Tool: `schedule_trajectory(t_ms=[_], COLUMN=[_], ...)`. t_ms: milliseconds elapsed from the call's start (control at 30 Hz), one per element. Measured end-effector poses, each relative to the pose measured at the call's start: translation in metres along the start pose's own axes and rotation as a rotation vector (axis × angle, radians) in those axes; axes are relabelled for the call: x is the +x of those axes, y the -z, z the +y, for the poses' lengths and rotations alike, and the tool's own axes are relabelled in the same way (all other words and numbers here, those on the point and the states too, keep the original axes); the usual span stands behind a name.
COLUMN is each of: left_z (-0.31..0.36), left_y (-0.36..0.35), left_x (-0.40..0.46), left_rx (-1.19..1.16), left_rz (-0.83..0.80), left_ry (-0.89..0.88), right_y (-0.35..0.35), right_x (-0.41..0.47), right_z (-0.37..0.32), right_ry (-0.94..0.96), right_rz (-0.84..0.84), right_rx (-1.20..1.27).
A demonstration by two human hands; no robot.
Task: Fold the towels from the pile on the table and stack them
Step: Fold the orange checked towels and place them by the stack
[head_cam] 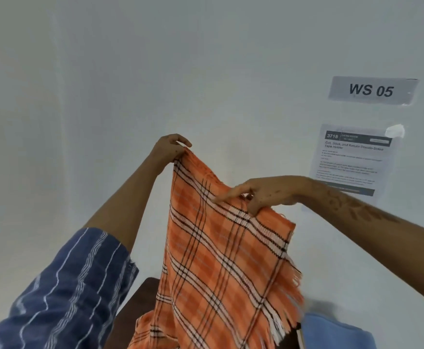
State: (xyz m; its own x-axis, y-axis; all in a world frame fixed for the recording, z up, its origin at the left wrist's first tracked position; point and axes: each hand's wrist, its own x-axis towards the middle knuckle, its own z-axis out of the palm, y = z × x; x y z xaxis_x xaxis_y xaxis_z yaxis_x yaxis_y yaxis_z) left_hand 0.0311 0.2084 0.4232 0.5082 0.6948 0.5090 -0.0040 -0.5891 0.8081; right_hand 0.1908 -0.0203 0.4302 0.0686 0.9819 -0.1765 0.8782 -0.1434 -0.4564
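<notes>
An orange checked towel (221, 268) with dark and white stripes and a fringed edge hangs in the air in front of the wall. My left hand (170, 147) pinches its top corner, raised high. My right hand (261, 195) pinches the upper edge further right and lower, so the cloth slopes down to the right. The towel's lower part drapes down to the dark table (140, 301) at the bottom of the view.
A light blue cloth (336, 333) lies at the bottom right beside the hanging towel. On the white wall a "WS 05" label (372, 90) and a printed sheet (352, 159) are stuck at the right.
</notes>
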Motion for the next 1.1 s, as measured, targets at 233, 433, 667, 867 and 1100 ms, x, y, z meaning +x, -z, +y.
schedule_trajectory(t_ms=[233, 433, 667, 867, 1100], left_z=[0.008, 0.035, 0.058, 0.053, 0.046], left_y=[0.003, -0.045, -0.083, -0.082, -0.061], left_x=[-0.022, -0.045, -0.046, -0.028, -0.011], left_rx=[-0.023, 0.299, 0.184, 0.5, 0.111], left_rz=[-0.26, -0.229, -0.163, -0.072, 0.061], left_ry=[-0.189, -0.387, -0.263, -0.404, -0.312], right_y=[0.014, 0.019, 0.034, 0.04, 0.068], right_x=[0.01, 0.025, 0.037, 0.03, 0.01], right_z=[0.03, 0.021, -0.013, -0.024, 0.005], right_ry=[-0.18, -0.214, -0.116, 0.027, -0.199], right_rz=[0.24, 0.471, 0.767, 0.772, 0.707], right_rx=[0.422, 0.793, 1.219, 1.238, -0.279])
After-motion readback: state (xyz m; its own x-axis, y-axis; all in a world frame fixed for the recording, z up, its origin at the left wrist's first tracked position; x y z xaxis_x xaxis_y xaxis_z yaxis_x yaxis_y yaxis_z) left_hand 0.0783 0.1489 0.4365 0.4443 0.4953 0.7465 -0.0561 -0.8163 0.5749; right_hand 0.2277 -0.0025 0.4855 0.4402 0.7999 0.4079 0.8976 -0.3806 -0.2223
